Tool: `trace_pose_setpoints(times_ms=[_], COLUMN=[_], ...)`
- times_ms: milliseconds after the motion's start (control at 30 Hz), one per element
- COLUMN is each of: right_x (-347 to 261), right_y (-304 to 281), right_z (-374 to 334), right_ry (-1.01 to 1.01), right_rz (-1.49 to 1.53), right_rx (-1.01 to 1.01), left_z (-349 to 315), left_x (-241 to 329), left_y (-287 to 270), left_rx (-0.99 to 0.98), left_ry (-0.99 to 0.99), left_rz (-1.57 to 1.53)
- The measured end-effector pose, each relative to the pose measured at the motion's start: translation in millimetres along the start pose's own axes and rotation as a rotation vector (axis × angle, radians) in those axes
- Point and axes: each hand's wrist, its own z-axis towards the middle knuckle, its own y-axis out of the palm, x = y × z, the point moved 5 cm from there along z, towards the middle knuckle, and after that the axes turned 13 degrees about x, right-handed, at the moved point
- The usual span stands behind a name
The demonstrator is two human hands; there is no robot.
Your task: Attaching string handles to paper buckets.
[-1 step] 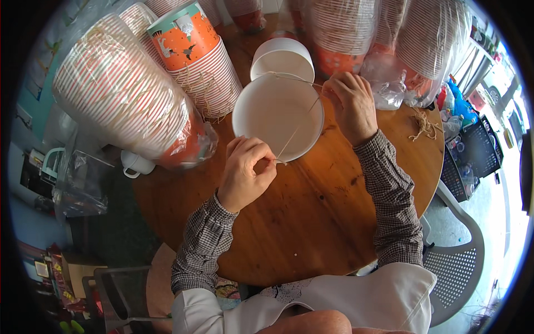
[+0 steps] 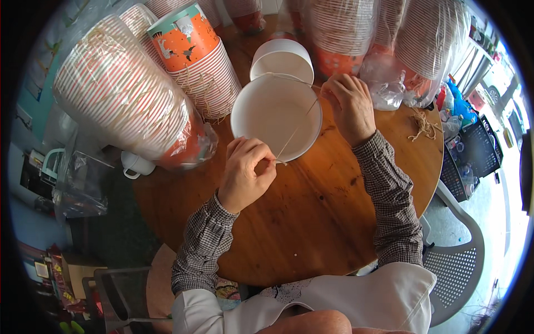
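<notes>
A white paper bucket (image 2: 261, 119) stands on the wooden table in front of me, its open mouth facing up. A thin string (image 2: 288, 139) runs across its mouth, and another stretch lies along the far rim. My left hand (image 2: 247, 175) is closed at the near left rim, pinching the string's end between thumb and forefinger. Beyond the right rim, my right hand (image 2: 351, 108) is closed with its fingertips together at the string. What lies inside that pinch is mostly hidden. A second white bucket (image 2: 282, 58) lies tipped behind the first, its mouth toward me.
Stacked paper buckets in clear plastic (image 2: 122, 89) lean at the left, beside an orange-patterned stack (image 2: 186, 42). More wrapped stacks (image 2: 428, 36) stand at the back right. A twine bundle (image 2: 425, 125) lies near the right table edge (image 2: 436, 178). A white mug (image 2: 137, 163) is at the left.
The white bucket has shifted very slightly to the left. My right hand has moved a little left and down; my left hand stays almost still.
</notes>
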Motion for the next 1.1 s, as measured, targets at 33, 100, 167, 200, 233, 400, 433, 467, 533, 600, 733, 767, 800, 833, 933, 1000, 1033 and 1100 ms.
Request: trace_pose_setpoints(times_ms=[33, 100, 167, 200, 233, 400, 433, 467, 533, 600, 733, 767, 800, 833, 933, 1000, 1033, 1100], right_x=[1.7, 2.1, 0.8, 0.5, 0.2, -5.1, -5.4, -5.4, 0.4, 6.5, 22.7, 30.3, 35.5, 41.2, 48.1, 47.7, 42.7, 36.6], right_y=[1.7, 1.0, -2.3, -3.7, -5.0, -25.2, -27.9, -33.0, -40.9, -40.7, -28.7, -22.5, -20.4, -19.0, -18.8, -18.4, -17.1, -19.1], right_z=[-2.0, -4.6, -6.9, -8.5, -10.5, -21.7, -27.2, -33.0, -47.0, -62.1, -91.2, -101.2, -106.5, -111.5, -116.4, -121.2, -120.3, -119.4], right_ry=[-0.001, 0.033, 0.069, 0.109, 0.149, 0.250, 0.281, 0.284, 0.394, 0.447, 0.659, 0.766, 0.767, 0.774, 0.786, 0.812, 0.802, 0.760], right_rz=[0.003, 0.042, 0.081, 0.139, 0.196, 0.314, 0.335, 0.323, 0.405, 0.406, 0.446, 0.506, 0.506, 0.494, 0.485, 0.489, 0.510, 0.486], right_rx=[-0.003, -0.014, -0.029, -0.046, -0.064, -0.114, -0.147, -0.149, -0.111, -0.164, -0.283, -0.318, -0.320, -0.336, -0.362, -0.368, -0.370, -0.398], left_z=[-1.5, -5.9, -9.8, -11.8, -13.3, -17.8, -17.7, -17.8, -19.2, -26.4, -49.5, -50.8, -51.3, -49.0, -31.6, -16.4, -16.7, -17.6], left_x=[1.9, 1.7, 2.0, 2.0, 1.4, -4.0, -7.6, -14.0, -20.0, -26.9, -59.1, -62.6, -64.5, -61.1, -42.8, -23.8, -21.5, -18.3], left_y=[0.5, -1.0, -4.1, -5.9, -7.2, -19.3, -22.7, -22.4, -18.6, -14.0, -3.1, -3.6, -3.9, -6.1, -2.1, -1.3, -2.8, -0.3], left_rx=[0.021, 0.044, 0.065, 0.075, 0.083, 0.266, 0.309, 0.376, 0.416, 0.442, 0.381, 0.379, 0.379, 0.424, 0.313, 0.221, 0.239, 0.184], left_ry=[0.061, 0.083, 0.101, 0.113, 0.125, 0.228, 0.229, 0.205, 0.170, 0.110, -0.064, -0.119, -0.174, -0.138, 0.120, 0.232, 0.262, 0.363], left_rz=[0.061, 0.081, 0.100, 0.103, 0.105, 0.249, 0.244, 0.210, 0.166, 0.152, 0.089, 0.064, 0.040, 0.022, 0.146, 0.374, 0.401, 0.438])
